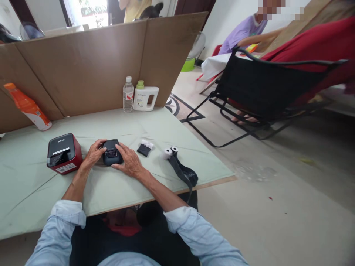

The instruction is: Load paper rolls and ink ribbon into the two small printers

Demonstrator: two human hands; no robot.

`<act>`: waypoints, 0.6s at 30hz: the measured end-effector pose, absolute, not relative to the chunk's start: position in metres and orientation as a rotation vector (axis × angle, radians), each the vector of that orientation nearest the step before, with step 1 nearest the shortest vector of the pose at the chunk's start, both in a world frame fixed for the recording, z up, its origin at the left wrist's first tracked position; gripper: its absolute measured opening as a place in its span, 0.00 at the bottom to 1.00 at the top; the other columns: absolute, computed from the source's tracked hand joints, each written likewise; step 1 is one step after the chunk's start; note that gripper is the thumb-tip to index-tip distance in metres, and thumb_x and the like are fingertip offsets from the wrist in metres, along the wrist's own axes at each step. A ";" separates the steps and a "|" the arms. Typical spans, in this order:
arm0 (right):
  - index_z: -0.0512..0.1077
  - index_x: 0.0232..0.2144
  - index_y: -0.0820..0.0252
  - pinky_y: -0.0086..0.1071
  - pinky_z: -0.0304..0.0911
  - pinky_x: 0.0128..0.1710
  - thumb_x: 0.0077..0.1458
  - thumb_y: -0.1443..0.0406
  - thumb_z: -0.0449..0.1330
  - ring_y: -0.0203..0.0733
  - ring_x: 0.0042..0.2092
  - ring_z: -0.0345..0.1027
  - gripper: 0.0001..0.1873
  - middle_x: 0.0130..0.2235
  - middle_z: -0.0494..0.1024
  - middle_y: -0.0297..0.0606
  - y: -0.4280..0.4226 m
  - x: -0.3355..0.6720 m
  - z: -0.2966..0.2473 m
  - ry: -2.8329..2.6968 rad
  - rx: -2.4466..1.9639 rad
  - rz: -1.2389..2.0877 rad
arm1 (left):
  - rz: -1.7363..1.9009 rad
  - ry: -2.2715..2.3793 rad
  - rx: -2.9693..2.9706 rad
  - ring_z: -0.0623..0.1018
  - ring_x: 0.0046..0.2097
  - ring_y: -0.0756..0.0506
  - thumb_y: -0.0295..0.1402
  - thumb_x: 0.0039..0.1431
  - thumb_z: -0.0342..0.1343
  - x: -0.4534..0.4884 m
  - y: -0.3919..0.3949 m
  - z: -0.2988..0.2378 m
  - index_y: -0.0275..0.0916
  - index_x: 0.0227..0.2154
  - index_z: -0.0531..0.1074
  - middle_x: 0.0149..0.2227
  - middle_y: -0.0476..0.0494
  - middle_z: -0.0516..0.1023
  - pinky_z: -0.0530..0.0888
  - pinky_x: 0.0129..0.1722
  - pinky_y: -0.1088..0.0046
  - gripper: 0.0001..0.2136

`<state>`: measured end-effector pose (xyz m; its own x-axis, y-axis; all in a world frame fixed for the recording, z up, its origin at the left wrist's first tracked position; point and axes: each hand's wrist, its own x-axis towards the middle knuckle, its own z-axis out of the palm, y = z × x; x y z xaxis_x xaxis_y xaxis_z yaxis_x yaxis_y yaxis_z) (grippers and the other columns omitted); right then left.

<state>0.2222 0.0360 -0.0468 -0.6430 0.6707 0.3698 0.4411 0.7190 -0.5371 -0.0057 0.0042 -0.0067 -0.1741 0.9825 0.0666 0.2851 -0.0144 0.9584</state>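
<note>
Between my two hands sits a small dark rounded device with a shiny window on top [111, 159], which looks like a portable label printer. My left hand [94, 154] is closed around its left side, the thumb on the upper edge. From the right, my right hand [129, 161] grips it, fingers on the top and thumb low on the side. Left of my hands stands a larger red and black box-shaped printer [63, 152]. To the right lie a small clear packet with something dark in it [145, 148] and white paper rolls [167, 153].
A black strap [183, 171] hangs over the table's front edge [216, 180]. Along the cardboard screen [91, 74] stand an orange bottle [30, 107], a water bottle [128, 95] and a white jug [144, 99]. Right of the table are a black folding chair [255, 85] and a seated person.
</note>
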 end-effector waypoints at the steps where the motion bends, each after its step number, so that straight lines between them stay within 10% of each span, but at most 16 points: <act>1: 0.56 0.73 0.61 0.55 0.59 0.68 0.56 0.51 0.71 0.61 0.73 0.56 0.51 0.74 0.58 0.59 0.036 0.222 -0.047 -2.363 -0.836 0.544 | 1.228 1.540 1.356 0.78 0.58 0.34 0.44 0.50 0.67 -0.005 0.004 -0.007 0.38 0.55 0.76 0.55 0.37 0.81 0.73 0.62 0.53 0.29; 9: 0.47 0.75 0.63 0.58 0.60 0.67 0.55 0.49 0.71 0.63 0.72 0.57 0.58 0.72 0.60 0.62 0.039 0.221 -0.048 -2.302 -0.792 0.598 | 1.141 1.514 1.402 0.64 0.73 0.28 0.53 0.51 0.68 -0.010 -0.006 -0.001 0.41 0.69 0.65 0.72 0.32 0.65 0.63 0.71 0.47 0.44; 14: 0.49 0.75 0.63 0.56 0.62 0.67 0.56 0.48 0.70 0.61 0.72 0.58 0.56 0.71 0.62 0.61 0.041 0.220 -0.045 -2.255 -0.738 0.619 | 0.724 1.573 1.910 0.50 0.77 0.24 0.49 0.33 0.79 -0.021 -0.011 0.012 0.41 0.73 0.57 0.76 0.28 0.48 0.58 0.73 0.43 0.62; 18: 0.52 0.73 0.65 0.54 0.63 0.66 0.58 0.47 0.68 0.60 0.71 0.59 0.53 0.70 0.64 0.61 0.042 0.219 -0.042 -2.217 -0.731 0.583 | 0.554 1.666 2.114 0.56 0.75 0.23 0.42 0.34 0.78 -0.018 -0.002 0.017 0.40 0.73 0.55 0.74 0.28 0.49 0.60 0.73 0.44 0.61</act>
